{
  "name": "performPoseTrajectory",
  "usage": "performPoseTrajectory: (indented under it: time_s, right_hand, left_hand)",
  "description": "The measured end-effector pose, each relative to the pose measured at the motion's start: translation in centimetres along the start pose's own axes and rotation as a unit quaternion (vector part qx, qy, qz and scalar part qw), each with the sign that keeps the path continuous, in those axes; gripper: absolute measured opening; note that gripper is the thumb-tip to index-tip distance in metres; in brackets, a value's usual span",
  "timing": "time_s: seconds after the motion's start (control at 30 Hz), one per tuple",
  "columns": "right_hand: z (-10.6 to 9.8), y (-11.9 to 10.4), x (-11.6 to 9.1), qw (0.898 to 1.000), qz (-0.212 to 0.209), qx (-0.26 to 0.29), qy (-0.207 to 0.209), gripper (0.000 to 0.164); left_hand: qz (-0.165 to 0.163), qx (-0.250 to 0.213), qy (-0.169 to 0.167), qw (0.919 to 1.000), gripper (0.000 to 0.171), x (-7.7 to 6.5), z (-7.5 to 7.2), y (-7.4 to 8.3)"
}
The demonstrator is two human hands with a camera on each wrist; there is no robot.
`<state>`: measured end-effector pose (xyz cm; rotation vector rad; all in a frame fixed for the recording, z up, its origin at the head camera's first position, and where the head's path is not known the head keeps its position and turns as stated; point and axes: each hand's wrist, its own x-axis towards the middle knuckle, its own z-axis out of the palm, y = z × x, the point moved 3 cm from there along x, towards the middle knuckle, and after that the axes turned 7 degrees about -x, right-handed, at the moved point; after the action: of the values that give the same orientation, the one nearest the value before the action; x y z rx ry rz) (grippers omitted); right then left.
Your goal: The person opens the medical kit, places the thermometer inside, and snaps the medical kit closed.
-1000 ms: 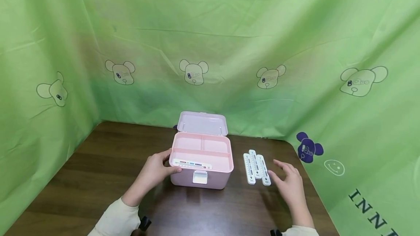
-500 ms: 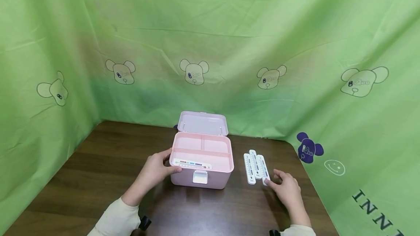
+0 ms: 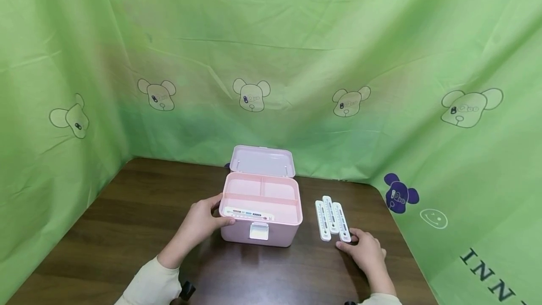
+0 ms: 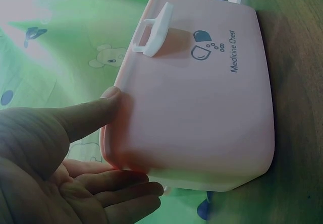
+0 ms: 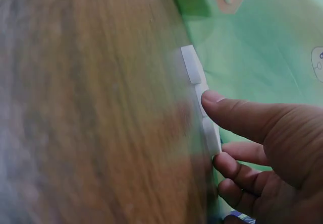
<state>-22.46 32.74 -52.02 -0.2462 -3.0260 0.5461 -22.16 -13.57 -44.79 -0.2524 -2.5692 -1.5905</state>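
A pink medicine chest (image 3: 275,234) with a divided tray stands on the table, its lid (image 3: 263,161) tipped back. My left hand (image 3: 199,225) grips its front left corner, thumb on the front rim and fingers along the side, as the left wrist view also shows. One white thermometer (image 3: 243,214) lies in the tray's front compartment. To the right, three white thermometers (image 3: 332,215) lie side by side on the table. My right hand (image 3: 366,251) is at the near end of the rightmost one, thumb and fingers apart; contact cannot be told.
A white latch (image 3: 259,231) hangs from the chest's front. The brown wooden table (image 3: 169,187) is bounded at the back and sides by a green printed cloth (image 3: 296,51).
My right hand has moved left and nearer to me, from beside the rightmost thermometer to its near end. My left hand stays on the chest.
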Motion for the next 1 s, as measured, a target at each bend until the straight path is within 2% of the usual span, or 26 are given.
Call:
performPoseTrajectory:
  time_s: [0.13,0.37,0.6,1.0]
  right_hand:
    - [0.28,-0.03,-0.05,1.000,0.003,-0.006,0.007,0.075]
    - [0.24,-0.03,-0.12,1.000,0.016,-0.007,0.021,0.056]
    - [0.29,0.21,-0.25,0.999,0.027,-0.001,0.036,0.059]
    - [0.09,0.64,-0.40,0.995,0.069,0.030,0.070,0.045]
  left_hand:
    - [-0.003,-0.005,0.000,1.0000,0.075,-0.16,-0.02,0.00]
    - [-0.005,-0.005,-0.005,1.0000,0.074,-0.14,-0.11,0.32]
    - [-0.005,0.002,-0.006,1.0000,0.075,-0.19,-0.03,0.41]
    - [-0.002,0.003,-0.001,1.0000,0.075,-0.17,-0.10,0.31]
